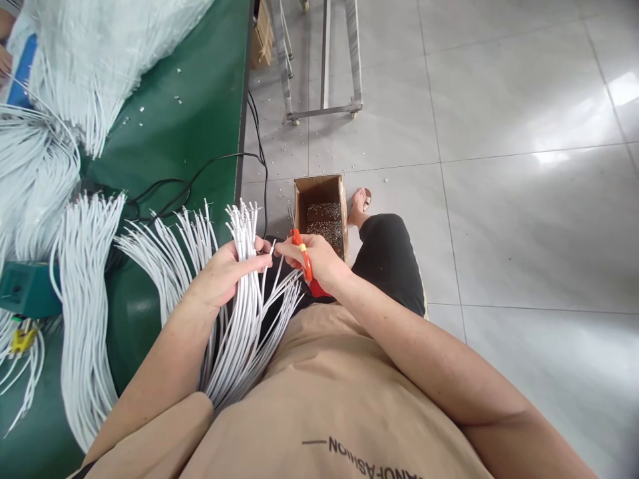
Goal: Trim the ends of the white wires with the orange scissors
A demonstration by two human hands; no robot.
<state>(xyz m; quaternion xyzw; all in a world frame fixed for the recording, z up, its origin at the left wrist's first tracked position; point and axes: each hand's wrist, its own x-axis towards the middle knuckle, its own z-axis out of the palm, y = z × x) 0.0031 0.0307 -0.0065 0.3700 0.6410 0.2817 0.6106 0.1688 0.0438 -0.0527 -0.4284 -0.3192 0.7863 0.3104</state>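
**Left hand (227,269) holds a bunch of white wires (244,233), right hand (322,259) holds orange snips (301,253)**

The bunch is in the middle of the frame, a bit to the left. The left grip is wrapped around it near the top. The wire ends stick up above the fingers, and the long parts hang down beside the tan shirt (319,372). The right grip is closed around the snips, just right of the middle. Their thin blades point up; I cannot tell if they are apart. One single wire (272,247) stands up between the two hands, by the left thumb and the right fingertips. I cannot tell which hand pinches it. More loose wires (284,309) spread out below the right hand.

On the left of the frame is a green surface (200,80). A long bundle (86,319) of white wires lies on it, and a big pile in clear plastic (110,53) sits at the upper left. A black cord (239,155) runs over its edge. At the left edge is a green box (30,289).

Near the middle, past the hands, a cardboard box (319,189) stands on the grey floor (519,219) with lots of tiny bits (327,229) inside. A foot (358,205) is just beside it.
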